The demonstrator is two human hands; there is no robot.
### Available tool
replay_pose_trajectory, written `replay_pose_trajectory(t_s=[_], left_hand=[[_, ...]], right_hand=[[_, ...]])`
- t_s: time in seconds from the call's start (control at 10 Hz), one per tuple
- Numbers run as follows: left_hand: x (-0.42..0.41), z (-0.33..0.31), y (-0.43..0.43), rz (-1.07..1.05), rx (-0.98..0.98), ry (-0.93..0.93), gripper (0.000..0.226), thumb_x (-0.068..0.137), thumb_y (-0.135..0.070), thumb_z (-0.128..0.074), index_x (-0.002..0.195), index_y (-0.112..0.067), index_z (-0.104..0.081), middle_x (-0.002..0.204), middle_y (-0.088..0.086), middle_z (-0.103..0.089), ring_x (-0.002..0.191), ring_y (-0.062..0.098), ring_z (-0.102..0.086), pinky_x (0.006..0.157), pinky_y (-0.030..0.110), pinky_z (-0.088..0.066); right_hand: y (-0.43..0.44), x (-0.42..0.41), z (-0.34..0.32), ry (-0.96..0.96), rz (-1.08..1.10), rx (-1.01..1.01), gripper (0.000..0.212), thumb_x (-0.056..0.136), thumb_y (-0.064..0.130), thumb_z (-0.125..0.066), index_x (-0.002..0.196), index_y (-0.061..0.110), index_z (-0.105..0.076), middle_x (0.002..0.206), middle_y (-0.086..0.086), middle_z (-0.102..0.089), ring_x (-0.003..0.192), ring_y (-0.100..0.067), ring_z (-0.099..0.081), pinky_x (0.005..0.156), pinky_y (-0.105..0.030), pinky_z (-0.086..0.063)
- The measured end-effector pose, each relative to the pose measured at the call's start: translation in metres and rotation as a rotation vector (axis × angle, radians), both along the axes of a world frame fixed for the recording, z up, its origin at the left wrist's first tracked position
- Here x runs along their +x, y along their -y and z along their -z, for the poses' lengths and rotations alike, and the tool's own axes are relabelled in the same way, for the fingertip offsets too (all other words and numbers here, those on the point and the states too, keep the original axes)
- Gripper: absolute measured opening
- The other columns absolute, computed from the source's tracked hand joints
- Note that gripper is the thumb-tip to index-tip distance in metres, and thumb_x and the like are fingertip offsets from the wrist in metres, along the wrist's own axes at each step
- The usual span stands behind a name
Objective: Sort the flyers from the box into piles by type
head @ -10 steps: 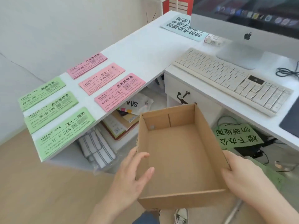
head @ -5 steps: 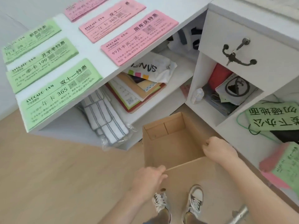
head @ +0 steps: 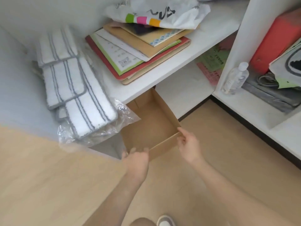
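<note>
Both hands are on the near rim of the empty cardboard box (head: 151,121): left hand (head: 138,159) curled over the 7 o'clock corner, right hand (head: 189,144) pinching the 4 o'clock corner. Box sits low, half tucked under the white shelf (head: 162,74), which runs across its 12 o'clock end.

Almost nothing is reading cleanly. White plastic bag (head: 171,12) at the shelf's (head: 164,70) back edge is showing big black letters, upside down and cut off, not legible, plus green, pink and orange squares. Green-bordered sheet (head: 117,54) in the paper stack is carrying a QR code; its small print is blurring out. Green and pink flyers (head: 211,62) on the lower shelf are showing Chinese characters, too small to read.
</note>
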State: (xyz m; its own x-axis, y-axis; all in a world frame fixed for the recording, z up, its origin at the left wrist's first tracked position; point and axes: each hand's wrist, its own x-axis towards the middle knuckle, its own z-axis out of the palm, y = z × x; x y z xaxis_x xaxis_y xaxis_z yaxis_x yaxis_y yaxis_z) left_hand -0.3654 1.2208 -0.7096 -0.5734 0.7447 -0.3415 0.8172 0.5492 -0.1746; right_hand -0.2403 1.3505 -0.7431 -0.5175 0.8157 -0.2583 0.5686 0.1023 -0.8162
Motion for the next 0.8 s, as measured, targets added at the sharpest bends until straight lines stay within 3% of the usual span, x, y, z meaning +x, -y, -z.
replay_pose_trajectory(t_s=[0.1,0.2,0.4,0.5,0.6,0.7,0.8], left_hand=[[-0.005,0.025,-0.006,0.066,0.177,-0.01,0.059,0.082,0.0,-0.046,0.131,-0.032,-0.038,0.118,0.002,-0.045,0.109,0.024,-0.046,0.078,0.036,-0.043],[-0.018,0.046,-0.018,0.043,0.202,0.004,0.053,0.08,0.003,-0.05,0.123,-0.027,-0.041,0.114,0.004,-0.035,0.099,0.024,-0.049,0.068,0.037,-0.051],[-0.049,0.067,-0.022,-0.032,0.329,-0.129,0.042,0.082,-0.002,-0.053,0.118,-0.024,-0.05,0.109,0.003,-0.038,0.093,0.021,-0.047,0.06,0.032,-0.045],[-0.06,0.07,-0.025,-0.112,0.323,-0.22,0.035,0.083,-0.005,-0.052,0.116,-0.018,-0.048,0.113,0.005,-0.04,0.097,0.022,-0.048,0.059,0.03,-0.043],[-0.063,0.073,-0.027,-0.118,0.297,-0.279,0.048,0.084,-0.007,-0.052,0.128,-0.02,-0.036,0.121,0.009,-0.039,0.1,0.024,-0.048,0.062,0.029,-0.041],[-0.062,0.076,-0.034,-0.078,0.235,-0.244,0.066,0.085,-0.009,-0.053,0.141,-0.025,-0.022,0.133,0.013,-0.034,0.112,0.027,-0.045,0.072,0.032,-0.046],[-0.045,0.068,-0.043,-0.13,0.195,-0.096,0.077,0.085,-0.013,-0.059,0.145,-0.027,-0.013,0.151,0.019,-0.011,0.129,0.032,-0.033,0.084,0.035,-0.048]], right_hand=[[-0.001,-0.021,0.029,-0.113,-0.029,0.05,0.044,0.094,0.005,-0.045,0.139,0.003,-0.045,0.14,-0.011,-0.048,0.126,-0.025,-0.05,0.108,-0.036,-0.038],[-0.003,-0.041,0.048,-0.155,-0.117,0.099,0.049,0.095,0.006,-0.044,0.143,0.003,-0.037,0.155,-0.008,-0.026,0.136,-0.024,-0.04,0.111,-0.039,-0.035],[-0.013,-0.074,0.057,-0.128,-0.297,0.19,0.056,0.097,0.011,-0.042,0.15,0.008,-0.021,0.161,-0.003,-0.005,0.138,-0.021,-0.036,0.108,-0.029,-0.035],[-0.015,-0.093,0.055,-0.08,-0.395,0.235,0.059,0.098,0.01,-0.041,0.151,0.009,-0.016,0.161,-0.002,0.001,0.134,-0.022,-0.041,0.106,-0.028,-0.036],[-0.017,-0.105,0.053,-0.005,-0.444,0.301,0.062,0.097,0.011,-0.041,0.152,0.012,-0.012,0.161,-0.001,0.005,0.125,-0.023,-0.05,0.102,-0.033,-0.044],[-0.021,-0.104,0.057,0.037,-0.485,0.329,0.068,0.096,0.009,-0.044,0.152,0.015,-0.006,0.16,0.001,0.01,0.125,-0.022,-0.05,0.095,-0.032,-0.048],[-0.023,-0.087,0.048,0.015,-0.488,0.234,0.074,0.095,0.005,-0.042,0.152,0.024,0.0,0.16,0.002,0.014,0.135,-0.022,-0.038,0.093,-0.032,-0.047]])
